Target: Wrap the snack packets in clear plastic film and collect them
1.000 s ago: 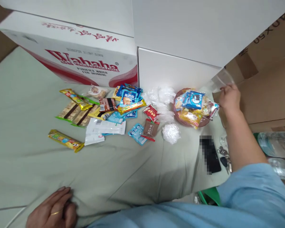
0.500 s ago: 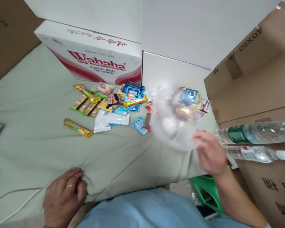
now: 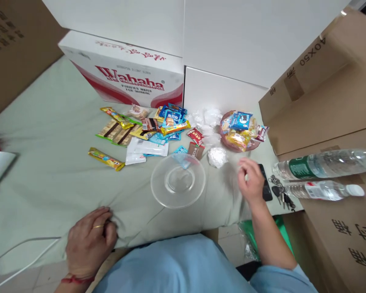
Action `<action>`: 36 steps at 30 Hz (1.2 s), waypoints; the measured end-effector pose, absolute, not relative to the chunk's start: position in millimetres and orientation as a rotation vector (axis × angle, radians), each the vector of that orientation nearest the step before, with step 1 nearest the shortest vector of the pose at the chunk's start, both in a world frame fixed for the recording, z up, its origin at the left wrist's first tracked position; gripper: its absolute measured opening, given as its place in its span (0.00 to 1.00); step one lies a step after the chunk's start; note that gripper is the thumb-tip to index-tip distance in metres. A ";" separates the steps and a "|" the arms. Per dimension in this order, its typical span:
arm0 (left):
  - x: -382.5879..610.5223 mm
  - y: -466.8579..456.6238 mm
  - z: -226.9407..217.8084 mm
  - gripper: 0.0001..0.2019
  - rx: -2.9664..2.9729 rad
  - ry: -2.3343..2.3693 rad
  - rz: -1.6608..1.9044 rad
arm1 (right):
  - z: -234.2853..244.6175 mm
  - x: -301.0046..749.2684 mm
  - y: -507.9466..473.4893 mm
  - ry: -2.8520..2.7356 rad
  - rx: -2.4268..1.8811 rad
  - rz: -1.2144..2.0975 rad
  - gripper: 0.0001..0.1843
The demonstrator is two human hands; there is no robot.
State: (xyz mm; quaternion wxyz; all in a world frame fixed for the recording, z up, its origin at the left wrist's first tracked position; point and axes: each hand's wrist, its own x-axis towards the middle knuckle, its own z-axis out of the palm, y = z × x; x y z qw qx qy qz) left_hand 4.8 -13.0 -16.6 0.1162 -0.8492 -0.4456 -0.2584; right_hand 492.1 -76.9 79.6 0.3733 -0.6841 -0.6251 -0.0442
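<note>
A clear plastic plate [image 3: 177,181] lies flat on the pale green cloth [image 3: 49,162] in front of me. My right hand [image 3: 250,180] hovers just right of it, fingers loosely curled and blurred, holding nothing that I can see. My left hand [image 3: 90,240] rests on the cloth's near edge, fingers bent and pressing the fabric, a ring on one finger. Behind the plate lies a spread of snack packets [image 3: 143,132]. A pink bowl [image 3: 238,134] heaped with snacks stands at the back right, with crumpled clear wrappers [image 3: 217,156] near it.
A Wahaha carton [image 3: 128,77] and white boxes [image 3: 232,36] line the back. Brown cardboard boxes [image 3: 323,93] stand on the right with two water bottles [image 3: 323,175] on them. A black phone [image 3: 264,183] and keys [image 3: 280,193] lie by my right hand. A white cable [image 3: 18,252] trails at left.
My right hand carried the clear plate from the back right down to the cloth in front of me and let go. The left hand stayed on the cloth's edge.
</note>
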 end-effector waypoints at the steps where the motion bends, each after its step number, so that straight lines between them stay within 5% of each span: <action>1: 4.7 -12.9 -16.8 0.06 -2.485 -1.300 -0.762 | 73.8 509.3 -68.7 -1.494 -1.874 -0.214 0.16; 7: 2.9 -17.1 -21.3 0.07 -2.493 -1.430 -0.744 | 31.4 565.3 -33.0 -1.492 -2.343 -0.233 0.18; 17: 1.8 -17.8 -21.9 0.09 -2.498 -1.431 -0.783 | 16.9 601.3 -48.4 -1.311 -2.394 -0.398 0.14; 36: -2.5 -15.2 -17.2 0.08 -2.587 -1.415 -0.748 | 0.9 705.5 86.1 -1.172 -2.439 -0.502 0.11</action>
